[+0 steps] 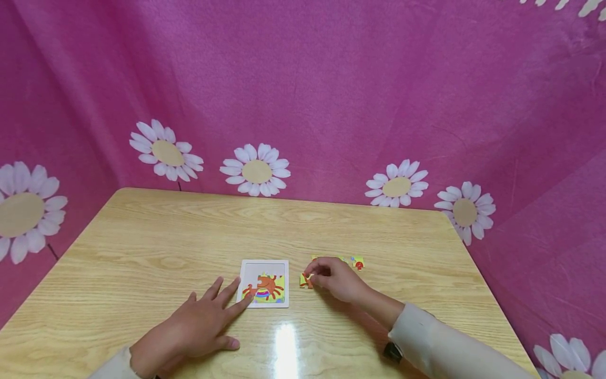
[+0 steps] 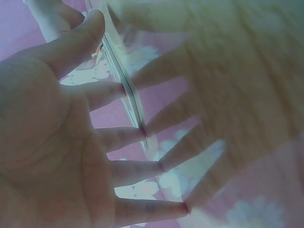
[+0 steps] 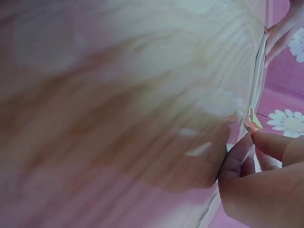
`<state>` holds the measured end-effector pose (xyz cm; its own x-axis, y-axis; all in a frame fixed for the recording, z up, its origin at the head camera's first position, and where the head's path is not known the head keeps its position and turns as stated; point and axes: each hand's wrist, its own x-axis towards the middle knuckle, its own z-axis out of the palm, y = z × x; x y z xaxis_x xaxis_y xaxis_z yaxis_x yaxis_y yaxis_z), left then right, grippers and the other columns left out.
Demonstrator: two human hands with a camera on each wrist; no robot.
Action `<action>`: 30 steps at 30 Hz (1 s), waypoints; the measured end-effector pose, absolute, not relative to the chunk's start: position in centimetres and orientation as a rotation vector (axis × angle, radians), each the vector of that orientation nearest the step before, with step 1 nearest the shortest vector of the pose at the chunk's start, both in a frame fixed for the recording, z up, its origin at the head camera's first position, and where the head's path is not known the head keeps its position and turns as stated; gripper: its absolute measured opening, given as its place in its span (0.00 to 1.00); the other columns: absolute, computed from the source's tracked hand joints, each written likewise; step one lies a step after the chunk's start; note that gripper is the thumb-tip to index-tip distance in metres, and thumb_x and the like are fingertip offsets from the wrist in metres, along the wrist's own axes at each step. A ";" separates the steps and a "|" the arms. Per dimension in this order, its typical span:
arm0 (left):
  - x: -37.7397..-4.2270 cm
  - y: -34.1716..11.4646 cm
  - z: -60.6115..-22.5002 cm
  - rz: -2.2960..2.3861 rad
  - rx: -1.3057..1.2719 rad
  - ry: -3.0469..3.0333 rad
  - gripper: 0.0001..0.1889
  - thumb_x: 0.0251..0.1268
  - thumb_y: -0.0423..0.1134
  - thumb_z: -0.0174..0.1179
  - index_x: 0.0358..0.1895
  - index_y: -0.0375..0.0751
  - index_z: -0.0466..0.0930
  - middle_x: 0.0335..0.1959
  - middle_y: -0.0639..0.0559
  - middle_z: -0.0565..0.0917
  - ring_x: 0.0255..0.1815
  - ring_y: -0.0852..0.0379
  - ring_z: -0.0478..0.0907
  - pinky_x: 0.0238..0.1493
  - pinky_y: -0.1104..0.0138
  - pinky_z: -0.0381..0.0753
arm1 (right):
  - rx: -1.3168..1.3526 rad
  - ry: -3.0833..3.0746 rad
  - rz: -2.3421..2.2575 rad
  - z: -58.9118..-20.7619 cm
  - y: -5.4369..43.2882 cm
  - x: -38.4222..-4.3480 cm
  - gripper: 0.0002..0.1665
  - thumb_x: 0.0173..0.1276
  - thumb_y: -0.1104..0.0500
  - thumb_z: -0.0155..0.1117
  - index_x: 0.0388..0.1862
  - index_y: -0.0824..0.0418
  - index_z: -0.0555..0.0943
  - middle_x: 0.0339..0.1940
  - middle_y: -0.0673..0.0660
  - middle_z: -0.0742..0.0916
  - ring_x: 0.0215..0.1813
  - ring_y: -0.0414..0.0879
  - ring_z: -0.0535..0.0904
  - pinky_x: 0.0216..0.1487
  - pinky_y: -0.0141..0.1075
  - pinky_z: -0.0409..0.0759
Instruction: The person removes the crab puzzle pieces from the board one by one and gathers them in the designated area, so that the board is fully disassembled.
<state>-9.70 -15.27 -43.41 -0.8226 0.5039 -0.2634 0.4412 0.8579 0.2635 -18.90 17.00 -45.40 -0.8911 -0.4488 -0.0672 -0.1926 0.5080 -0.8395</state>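
A square white puzzle tray (image 1: 286,284) lies on the table, partly filled with an orange crab picture on yellow. Its upper and left parts show a bare pale base. My left hand (image 1: 201,318) rests at the tray's left side, fingers straight and spread, the index fingertip over the crab's lower left. In the left wrist view the left palm (image 2: 52,137) and its outstretched fingers fill the left side. Just right of the tray, my right hand (image 1: 338,281) pinches a yellow and orange puzzle piece (image 1: 303,281) between thumb and fingertips; the piece (image 3: 252,123) appears tilted up in the right wrist view.
More puzzle pieces (image 1: 359,263) lie beyond the right hand, some partly hidden by it. The wood-grain table (image 1: 156,237) reflects a bright light near its front. Pink cloth (image 1: 312,95) with white daisies hangs behind and on both sides.
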 end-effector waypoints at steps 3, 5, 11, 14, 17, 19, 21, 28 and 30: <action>-9.7 -15.3 -43.4 0.275 0.705 2.706 0.45 0.60 0.66 0.66 0.80 0.58 0.63 0.84 0.41 0.55 0.81 0.28 0.51 0.60 0.23 0.63 | -0.509 2.509 -1.316 -45.4 17.5 -18.8 0.07 0.71 0.68 0.67 0.44 0.61 0.88 0.37 0.53 0.87 0.38 0.43 0.77 0.38 0.30 0.75; -9.7 -15.3 -43.4 0.280 0.700 2.704 0.45 0.60 0.66 0.66 0.80 0.58 0.63 0.84 0.41 0.55 0.81 0.29 0.50 0.60 0.23 0.63 | -0.492 2.519 -1.315 -45.4 17.8 -18.7 0.07 0.71 0.68 0.67 0.44 0.61 0.88 0.37 0.54 0.87 0.38 0.43 0.77 0.38 0.30 0.76; -9.7 -15.3 -43.5 0.301 0.704 2.704 0.45 0.61 0.66 0.67 0.80 0.57 0.64 0.84 0.41 0.55 0.81 0.29 0.50 0.61 0.23 0.62 | -0.492 2.564 -1.307 -45.6 18.5 -18.7 0.08 0.69 0.70 0.68 0.44 0.62 0.87 0.36 0.55 0.86 0.38 0.44 0.77 0.38 0.30 0.76; -9.6 -15.3 -43.6 0.300 0.708 2.704 0.45 0.61 0.66 0.67 0.80 0.57 0.64 0.84 0.41 0.55 0.82 0.29 0.50 0.61 0.23 0.61 | -0.502 2.591 -1.306 -45.7 18.8 -18.6 0.07 0.68 0.72 0.68 0.43 0.64 0.85 0.33 0.54 0.86 0.36 0.43 0.77 0.36 0.30 0.75; -9.6 -15.3 -43.5 0.298 0.702 2.702 0.45 0.61 0.66 0.66 0.80 0.58 0.63 0.84 0.42 0.54 0.82 0.29 0.49 0.62 0.23 0.61 | -0.494 2.628 -1.283 -45.9 19.0 -18.6 0.07 0.67 0.72 0.68 0.40 0.64 0.84 0.30 0.51 0.85 0.34 0.42 0.77 0.36 0.30 0.75; -9.6 -15.3 -43.5 0.298 0.695 2.699 0.45 0.61 0.66 0.66 0.81 0.58 0.63 0.84 0.43 0.54 0.82 0.29 0.49 0.62 0.23 0.60 | -0.481 2.659 -1.255 -46.0 19.1 -18.6 0.07 0.66 0.72 0.69 0.39 0.62 0.85 0.29 0.49 0.85 0.33 0.41 0.77 0.36 0.30 0.75; -9.6 -15.3 -43.6 0.298 0.692 2.699 0.45 0.61 0.66 0.66 0.81 0.59 0.62 0.84 0.43 0.54 0.82 0.30 0.49 0.62 0.23 0.60 | -0.472 2.680 -1.234 -46.1 19.2 -18.7 0.07 0.66 0.71 0.69 0.38 0.61 0.85 0.29 0.48 0.85 0.34 0.41 0.77 0.36 0.30 0.75; -9.7 -15.3 -43.6 0.297 0.696 2.696 0.45 0.61 0.66 0.66 0.81 0.59 0.62 0.84 0.43 0.54 0.82 0.30 0.49 0.62 0.23 0.61 | -0.497 2.731 -1.201 -46.3 19.2 -18.7 0.08 0.65 0.72 0.70 0.37 0.60 0.87 0.32 0.49 0.85 0.36 0.41 0.76 0.39 0.31 0.76; -9.7 -15.3 -43.6 0.297 0.696 2.694 0.45 0.61 0.66 0.66 0.81 0.59 0.62 0.84 0.43 0.54 0.82 0.30 0.49 0.62 0.23 0.61 | -0.513 2.747 -1.188 -46.4 19.1 -18.7 0.08 0.65 0.72 0.70 0.36 0.61 0.87 0.32 0.49 0.84 0.37 0.41 0.76 0.40 0.32 0.76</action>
